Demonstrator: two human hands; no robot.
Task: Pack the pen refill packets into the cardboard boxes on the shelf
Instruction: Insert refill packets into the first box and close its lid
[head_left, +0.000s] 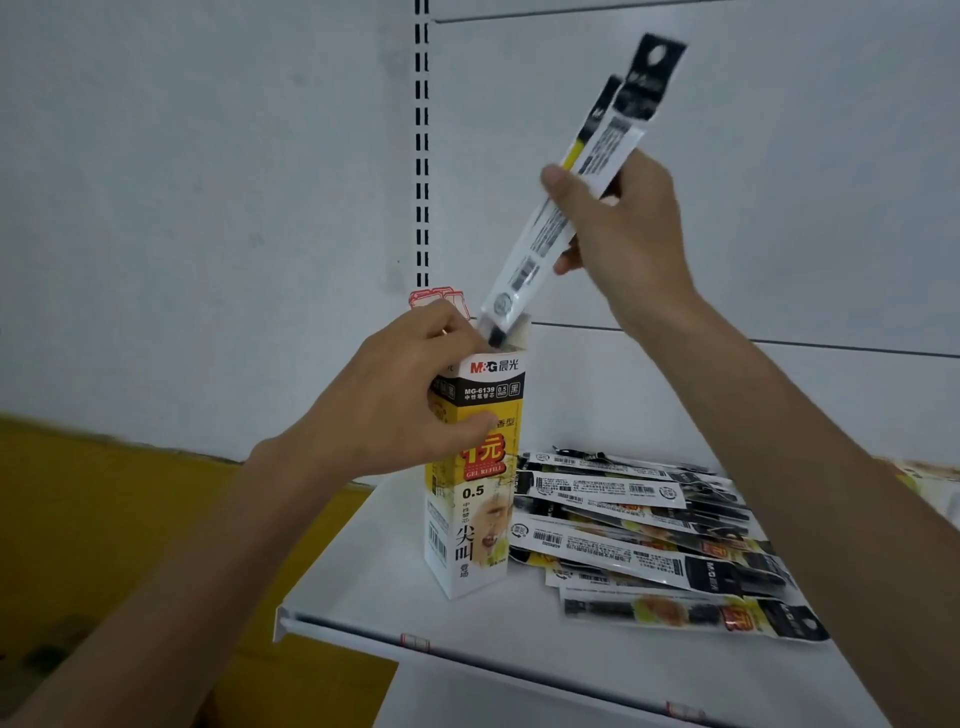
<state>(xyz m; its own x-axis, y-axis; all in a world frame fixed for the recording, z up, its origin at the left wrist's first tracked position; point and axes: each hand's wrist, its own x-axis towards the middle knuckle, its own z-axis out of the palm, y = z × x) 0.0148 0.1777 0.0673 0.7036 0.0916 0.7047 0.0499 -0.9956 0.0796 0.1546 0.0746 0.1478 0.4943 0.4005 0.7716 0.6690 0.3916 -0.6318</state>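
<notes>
As the left hand (389, 400) grips the box (480, 525), loose packets (639, 540) lie beside.

Two arms in shot, and both are bare: the left forearm (208, 545) and the right forearm (779, 441) run uncovered from the frame's edge to the wrist, slim and smooth. The left hand (389, 400) is bare as well, fingers (441, 319) plain. Same story on the right hand (628, 234), bare skin throughout.

Shop interior: a white display shelf (363, 571) is hanging on a slotted upright (422, 156). Barcoded refill packets (639, 525) are lying beside a box (478, 519) that is showing a printed price.
</notes>
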